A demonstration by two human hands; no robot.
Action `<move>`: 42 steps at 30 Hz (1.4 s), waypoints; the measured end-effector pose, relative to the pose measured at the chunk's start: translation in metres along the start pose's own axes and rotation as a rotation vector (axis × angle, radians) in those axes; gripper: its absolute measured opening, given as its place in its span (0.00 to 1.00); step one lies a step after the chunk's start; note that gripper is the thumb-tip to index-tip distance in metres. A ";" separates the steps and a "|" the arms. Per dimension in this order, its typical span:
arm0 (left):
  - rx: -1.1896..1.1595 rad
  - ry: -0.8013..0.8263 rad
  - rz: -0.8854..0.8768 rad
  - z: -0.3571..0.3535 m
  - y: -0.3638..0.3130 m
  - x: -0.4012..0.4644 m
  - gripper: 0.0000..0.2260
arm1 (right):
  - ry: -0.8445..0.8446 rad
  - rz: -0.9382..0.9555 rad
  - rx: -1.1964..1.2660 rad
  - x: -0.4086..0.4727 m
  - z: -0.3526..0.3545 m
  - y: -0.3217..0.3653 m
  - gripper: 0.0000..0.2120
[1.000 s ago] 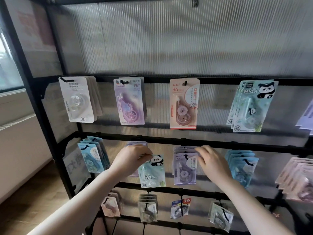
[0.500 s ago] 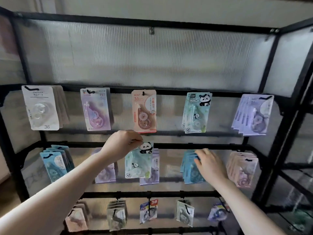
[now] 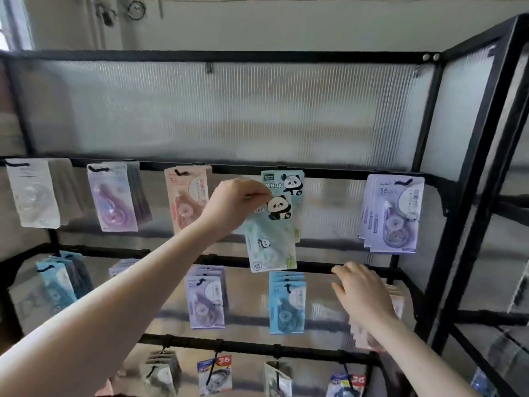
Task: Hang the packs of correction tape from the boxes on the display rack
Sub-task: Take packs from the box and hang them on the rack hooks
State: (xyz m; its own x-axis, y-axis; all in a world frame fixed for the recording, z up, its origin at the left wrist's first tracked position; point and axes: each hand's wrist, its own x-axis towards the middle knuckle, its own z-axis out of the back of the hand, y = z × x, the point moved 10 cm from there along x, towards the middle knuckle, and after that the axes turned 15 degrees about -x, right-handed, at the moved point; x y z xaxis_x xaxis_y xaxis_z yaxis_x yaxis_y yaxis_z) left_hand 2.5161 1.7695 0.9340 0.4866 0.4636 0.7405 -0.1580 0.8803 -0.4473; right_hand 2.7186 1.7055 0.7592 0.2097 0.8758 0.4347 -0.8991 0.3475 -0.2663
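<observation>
**Panda pack held in front of the matching hook, top hung row**

The display rack (image 3: 472, 173) fills the view; its right frame and lowest row run off the edges at 3 and 6 o'clock. Behind the ribbed translucent panel (image 3: 223, 110) nothing can be made out. Print on most hung packs is blurred; only "36" and "PANDA" read clearly.

The left arm crosses from 8 o'clock toward centre and covers part of the peach pack (image 3: 186, 196) and of the row below. The left hand (image 3: 233, 203) is raised, wrist bent, thumb and fingertips pinching the top left corner of the mint panda pack (image 3: 270, 239). This pack hangs tilted from the pinch and overlaps the lower half of the hung panda packs (image 3: 283, 181), which sit directly behind it at 12 o'clock. Whether its hang hole has reached the hook cannot be told.

The right hand (image 3: 363, 293) is at 4 o'clock, back toward the camera, fingers extended and slightly spread near the middle bar. It hides most of the pink packs (image 3: 365, 339) behind it; no grasp is visible.

The lilac packs (image 3: 392, 213) hang at 2 o'clock, and the blue packs (image 3: 287, 302) hang below the held pack.
</observation>
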 end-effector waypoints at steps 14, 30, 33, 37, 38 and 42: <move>0.009 -0.021 0.013 -0.016 0.007 0.059 0.06 | -0.018 0.011 0.079 0.014 -0.014 -0.004 0.16; -0.157 0.192 0.166 -0.033 0.034 0.076 0.09 | 0.024 0.028 0.035 0.026 -0.023 0.011 0.16; -0.139 0.206 0.190 -0.034 0.035 0.080 0.08 | 0.019 0.023 0.049 0.026 -0.024 0.011 0.16; -0.046 0.243 0.178 -0.038 0.035 0.084 0.07 | 0.019 0.034 0.042 0.027 -0.025 0.013 0.15; -0.016 0.248 0.163 -0.039 0.034 0.084 0.08 | 0.022 0.034 0.041 0.026 -0.026 0.014 0.15; 0.052 0.211 0.097 -0.042 0.033 0.080 0.10 | -0.013 0.019 0.059 0.026 -0.024 0.012 0.15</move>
State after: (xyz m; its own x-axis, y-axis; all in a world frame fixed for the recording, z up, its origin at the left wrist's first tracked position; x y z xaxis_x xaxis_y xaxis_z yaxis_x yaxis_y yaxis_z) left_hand 2.5857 1.8320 0.9576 0.6350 0.5197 0.5715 -0.2543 0.8392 -0.4807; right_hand 2.7228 1.7404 0.7469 0.1882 0.8776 0.4410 -0.9240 0.3103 -0.2233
